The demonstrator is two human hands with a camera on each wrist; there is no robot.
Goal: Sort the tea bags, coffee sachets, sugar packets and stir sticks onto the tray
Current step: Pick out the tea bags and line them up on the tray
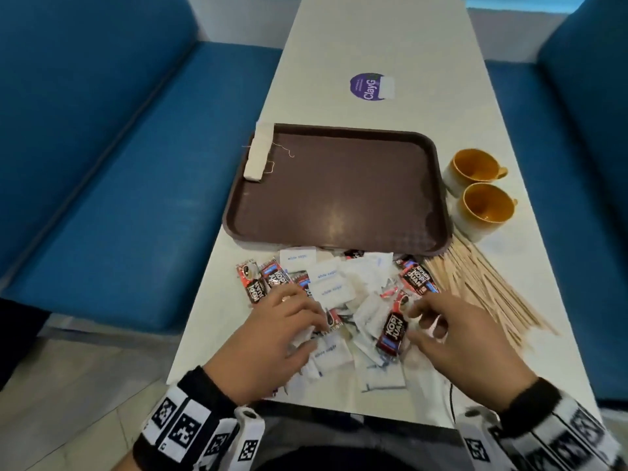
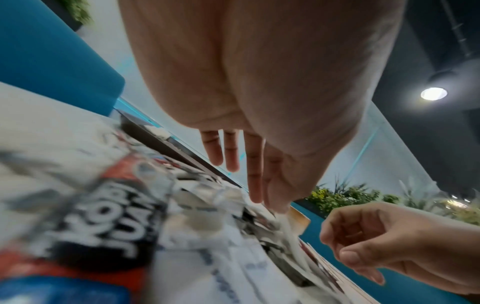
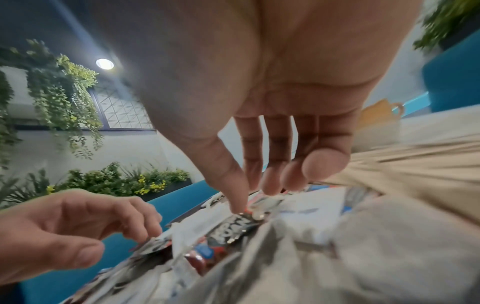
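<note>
A brown tray [image 1: 339, 185] lies mid-table with white tea bags [image 1: 260, 151] stacked on its far left corner. In front of it is a mixed pile of white sugar packets [image 1: 331, 290] and red-black coffee sachets [image 1: 273, 278]. Wooden stir sticks [image 1: 482, 290] fan out to the right of the pile. My right hand [image 1: 413, 312] pinches the top end of one coffee sachet [image 1: 392, 331] between thumb and forefinger [image 3: 233, 185]. My left hand [image 1: 316, 321] is over the pile's left side, fingers loosely bent and thumb apart, fingertips touching another coffee sachet [image 1: 334, 321].
Two orange cups [image 1: 475, 168] [image 1: 486, 205] stand right of the tray, close to the stir sticks. A purple round sticker [image 1: 368, 87] is on the far table top. Blue benches [image 1: 119, 147] run along both sides of the narrow table.
</note>
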